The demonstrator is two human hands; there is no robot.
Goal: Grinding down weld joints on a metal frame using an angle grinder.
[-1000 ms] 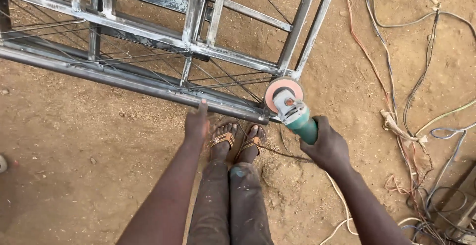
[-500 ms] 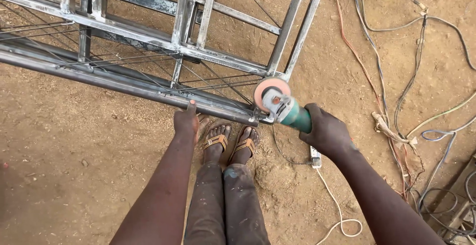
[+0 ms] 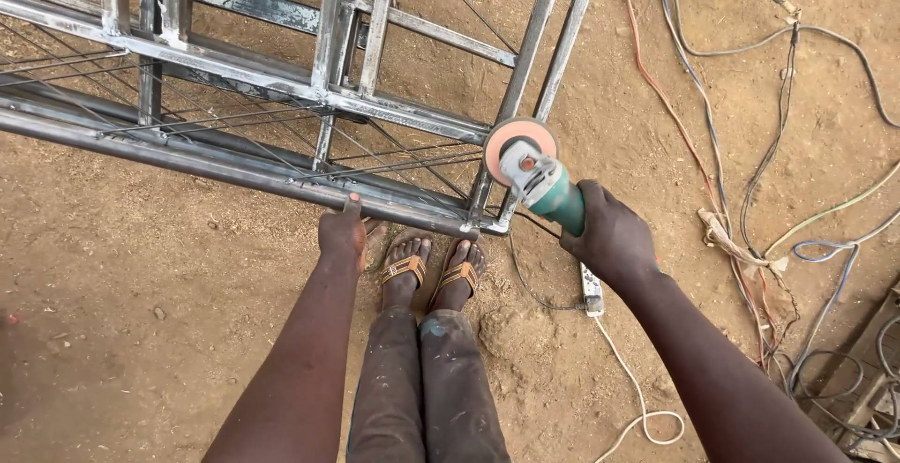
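Round orange-disc grinder [image 3: 536, 177] — against grey tubular steel frame [image 3: 281, 168]

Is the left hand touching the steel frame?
Touching. The head view shows the left hand with its thumb pressed on the frame's lower rail, no gap visible.

The right hand [image 3: 609, 238] grips a green angle grinder [image 3: 539, 180], its orange disc [image 3: 518, 147] against an upright bar at the near right corner of the steel frame [image 3: 281, 158]. The left hand [image 3: 342, 231] presses on the frame's near bottom rail. Sandalled feet [image 3: 433, 274] stand on sandy ground [image 3: 122, 304]; tangled cables [image 3: 750, 191] lie to the right.
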